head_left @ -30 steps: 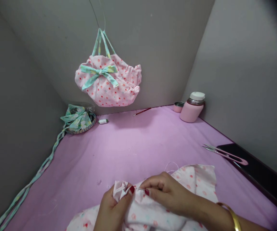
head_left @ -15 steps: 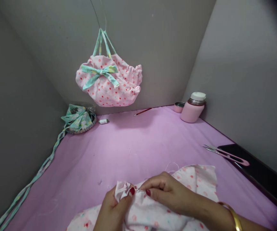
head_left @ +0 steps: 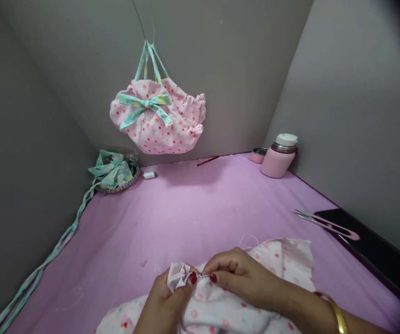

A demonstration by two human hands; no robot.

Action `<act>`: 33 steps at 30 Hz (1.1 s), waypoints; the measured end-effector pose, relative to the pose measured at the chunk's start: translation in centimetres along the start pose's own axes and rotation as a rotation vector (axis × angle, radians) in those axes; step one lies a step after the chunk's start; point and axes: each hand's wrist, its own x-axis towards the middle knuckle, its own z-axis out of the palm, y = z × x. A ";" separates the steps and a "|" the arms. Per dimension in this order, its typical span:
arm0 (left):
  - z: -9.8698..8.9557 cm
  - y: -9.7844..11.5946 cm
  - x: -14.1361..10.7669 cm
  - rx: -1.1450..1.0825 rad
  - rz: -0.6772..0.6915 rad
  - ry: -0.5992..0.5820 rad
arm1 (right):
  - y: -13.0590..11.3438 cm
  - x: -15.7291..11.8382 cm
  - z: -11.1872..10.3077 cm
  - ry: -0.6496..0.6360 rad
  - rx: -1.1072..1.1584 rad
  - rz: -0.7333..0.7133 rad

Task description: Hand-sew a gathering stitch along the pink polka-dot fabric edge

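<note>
A white cloth with pink and red prints [head_left: 235,311] lies bunched at the bottom of the view. My left hand [head_left: 170,297] pinches its gathered edge between thumb and fingers, and a folded bit stands up over them. Just right of it, my right hand [head_left: 236,273] has thumb and forefinger pressed together at the same edge. Something thin and light shows between the fingertips, too small to make out. A loop of thread [head_left: 248,237] lies behind my right hand. The cloth spreads out beneath my right forearm.
On the pink table cover [head_left: 172,213] are a basket with green fabric [head_left: 116,174], a thread spool [head_left: 150,175], a red pencil [head_left: 206,162], a pink jar [head_left: 277,160], its cup [head_left: 258,155], and thread snips [head_left: 328,224] on a black object [head_left: 367,246]. A dotted pink bag [head_left: 158,125] hangs behind.
My left hand has shifted very slightly to the right with the gathered edge. My right hand is almost where it was, still at the cloth.
</note>
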 end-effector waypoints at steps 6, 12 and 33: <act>-0.2 -0.4 0.2 -0.089 -0.043 0.011 | 0.1 0.0 0.2 0.016 0.048 0.008; 0.1 0.0 -0.1 -0.056 -0.012 0.121 | -0.4 -0.1 0.2 0.033 0.010 0.008; 0.4 0.0 -0.7 0.420 0.215 0.224 | -1.1 -0.3 0.6 0.074 -0.394 -0.090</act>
